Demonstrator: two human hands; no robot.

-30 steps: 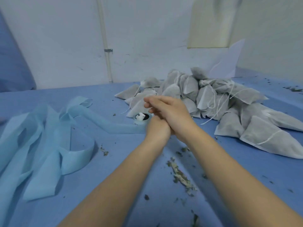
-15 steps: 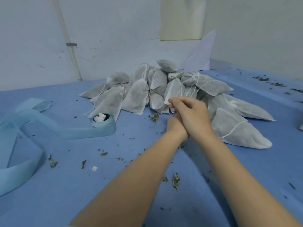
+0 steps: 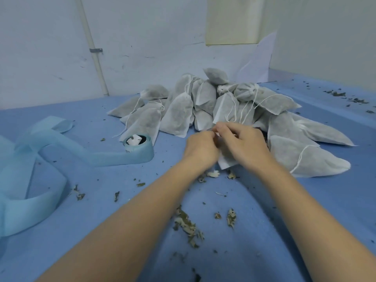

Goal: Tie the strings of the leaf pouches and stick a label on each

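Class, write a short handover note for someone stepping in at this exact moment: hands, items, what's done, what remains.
Left hand and right hand: both grip one pouch in front of the pile.
Label roll: on the table, left of the hands.
Done: cannot tell; several pouches show cinched necks, no labels visible.
Left: tie this pouch, label it, then the rest.

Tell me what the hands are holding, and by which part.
Both the left hand and the right hand grip one leaf pouch at its upper end; the exact pinch point is hidden.
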